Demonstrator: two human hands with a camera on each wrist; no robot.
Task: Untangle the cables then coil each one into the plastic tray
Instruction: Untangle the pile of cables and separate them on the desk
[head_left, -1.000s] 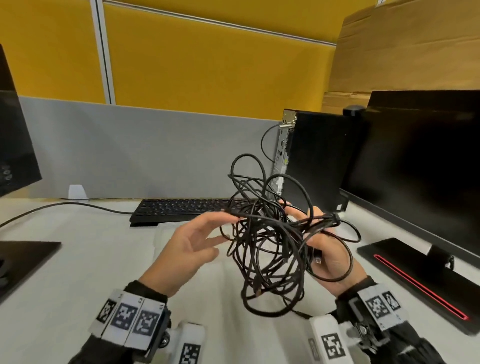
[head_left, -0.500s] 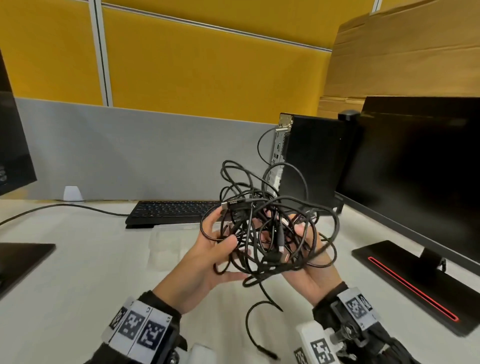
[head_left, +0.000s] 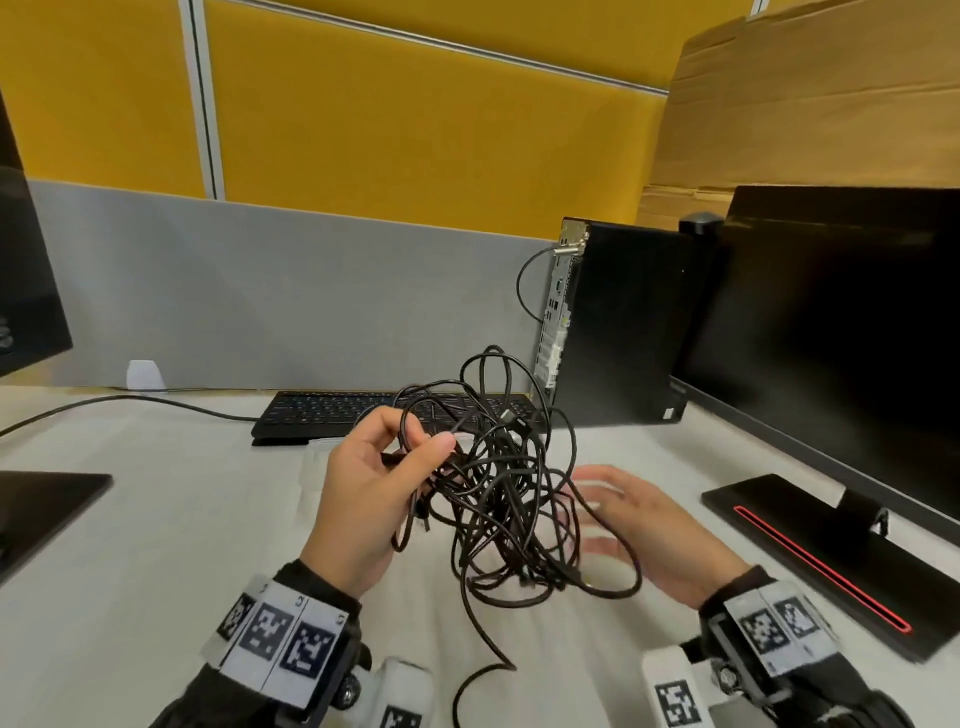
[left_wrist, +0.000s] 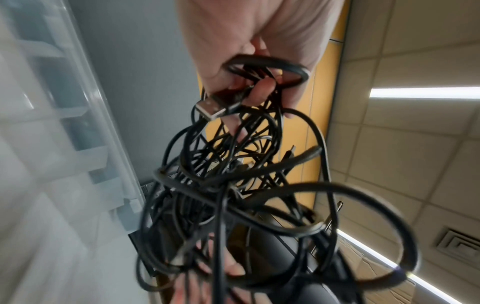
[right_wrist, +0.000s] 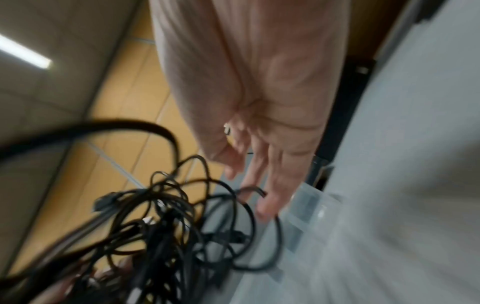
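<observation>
A tangle of thin black cables (head_left: 498, 493) hangs in the air above the desk. My left hand (head_left: 374, 483) grips several strands at the tangle's upper left, thumb against fingers. In the left wrist view a silver USB plug (left_wrist: 211, 110) sticks out below the curled fingers (left_wrist: 259, 92). My right hand (head_left: 639, 525) is to the right of the tangle with fingers spread flat, blurred, holding nothing. A loose cable end (head_left: 478, 680) trails down to the desk. The clear plastic tray (head_left: 314, 467) lies on the desk behind my left hand, mostly hidden; its compartments show in the left wrist view (left_wrist: 85, 144).
A black keyboard (head_left: 332, 415) lies behind the tray. A black computer tower (head_left: 618, 332) and a monitor (head_left: 831, 332) with its red-striped base (head_left: 821, 561) stand on the right. Another monitor base (head_left: 36, 509) sits at the left edge, with a cable (head_left: 130, 402) across the desk.
My right hand has let go of the tangle and pulled away to the right. The tangle now hangs lower from my left hand alone, which has closed on its upper strands.
</observation>
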